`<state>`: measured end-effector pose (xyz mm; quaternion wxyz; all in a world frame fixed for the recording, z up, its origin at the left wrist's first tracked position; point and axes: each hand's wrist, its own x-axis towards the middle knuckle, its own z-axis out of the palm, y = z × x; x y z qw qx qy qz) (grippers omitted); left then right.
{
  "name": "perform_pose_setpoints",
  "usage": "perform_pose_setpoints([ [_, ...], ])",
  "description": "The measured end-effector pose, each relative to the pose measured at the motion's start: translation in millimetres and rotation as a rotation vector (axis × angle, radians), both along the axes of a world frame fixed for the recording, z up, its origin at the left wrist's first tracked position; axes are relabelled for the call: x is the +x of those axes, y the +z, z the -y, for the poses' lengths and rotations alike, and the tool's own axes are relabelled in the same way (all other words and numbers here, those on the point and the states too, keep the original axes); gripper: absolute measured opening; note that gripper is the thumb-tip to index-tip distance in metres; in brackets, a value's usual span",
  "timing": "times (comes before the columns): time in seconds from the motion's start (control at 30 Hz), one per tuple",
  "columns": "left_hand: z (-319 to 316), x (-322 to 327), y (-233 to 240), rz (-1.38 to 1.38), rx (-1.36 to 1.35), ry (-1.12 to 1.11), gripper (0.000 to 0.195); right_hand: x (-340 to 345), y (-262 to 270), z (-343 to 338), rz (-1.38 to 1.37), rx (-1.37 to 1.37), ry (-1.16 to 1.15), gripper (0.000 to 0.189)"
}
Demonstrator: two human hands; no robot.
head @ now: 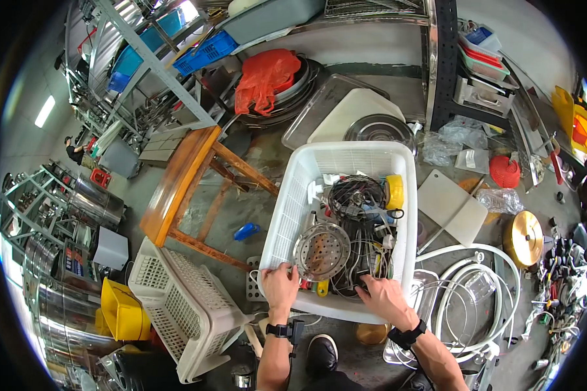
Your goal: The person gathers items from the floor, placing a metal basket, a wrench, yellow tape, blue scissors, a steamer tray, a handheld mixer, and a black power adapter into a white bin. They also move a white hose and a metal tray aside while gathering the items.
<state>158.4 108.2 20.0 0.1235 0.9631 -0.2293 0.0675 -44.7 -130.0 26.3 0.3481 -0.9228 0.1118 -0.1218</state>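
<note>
In front of me stands a white plastic basket [277, 234] filled with mixed items. My left hand [280, 287] is at its near left side, thumb and fingers pinching the rim of a round perforated metal plate [322, 251] with brown stains. Inside the near right part of the basket, my right hand [387, 299] has its fingertips among black cables [354, 278]; whether they grip one is unclear. Farther back lie a coiled bundle of dark wire [356, 195] and a roll of yellow tape [395, 192]. A small yellow-handled item [323, 287] lies below the plate.
A wooden stool [178, 188] lies tipped at the left, beside a pale plastic basket [191, 308]. Coiled white hose [499, 298] and a cutting board [452, 207] lie at the right. Behind are trays [305, 122] and a glass lid [379, 129]. A person [73, 151] is far left.
</note>
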Motion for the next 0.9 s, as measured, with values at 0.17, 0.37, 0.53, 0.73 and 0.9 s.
perform_pose_setpoints([
  [0.17, -2.2, 2.0, -8.0, 0.089, -0.017, -0.022, 0.025, -0.3, 1.6, 1.5, -0.049, 0.007, 0.014, 0.029],
  [0.37, -2.0, 0.7, -7.4, 0.069, -0.032, -0.013, 0.024, -0.9, 0.0, 2.3, 0.023, -0.035, 0.034, 0.026],
  [0.53, -0.7, 0.4, -5.4, 0.065, -0.037, -0.011, 0.023, -0.1, 1.2, 2.4, -0.022, -0.013, 0.021, 0.027],
  [0.73, 0.4, 0.2, -3.4, 0.053, -0.046, -0.002, 0.023, 0.1, -0.1, 1.9, -0.068, -0.002, 0.016, 0.032],
  [0.9, -0.7, 0.0, -3.3, 0.057, -0.049, 0.004, 0.025, -0.1, 3.3, 2.0, -0.04, 0.006, 0.019, 0.033],
])
